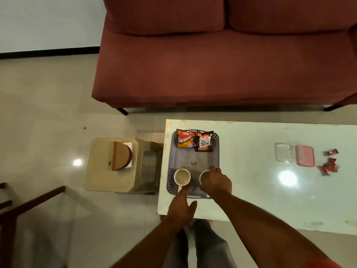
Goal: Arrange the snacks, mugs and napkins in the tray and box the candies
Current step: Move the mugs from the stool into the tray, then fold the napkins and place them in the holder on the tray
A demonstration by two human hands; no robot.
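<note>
Resting at the near end of the grey perforated plastic tray [193,155], two white ceramic mugs [182,177] stood side by side, apart, both already inside it. The right hand [216,180] was curled around the right-hand mug [204,177], fingers closed on its rim and wall, while the left hand [181,206] hovered just below the left mug with its fingers loosely spread, holding nothing; a fingertip may have brushed the mug's handle, though that was too small to tell. The mugs looked rigid, fairly heavy for their size and breakable, with a glazed surface that could slip, so a grip round the body or through the handle seemed safest, and they should be set down gently. Both seemed to hold a pale liquid or merely showed a pale inside; I could not tell which. At the tray's far end lay two crinkly snack packets, a red and yellow one [185,138] and a dark peanut one [204,141], light and soft, best pinched by an edge. On the brown semicircular wooden holder [121,158] on the beige plastic stool [108,176], white napkins waited, thin and flimsy. Well apart to the right on the white glossy table [251,190], the clear plastic box [284,152] stood empty beside its pink lid [305,155], with red-wrapped candies [330,161] loose nearby.
</note>
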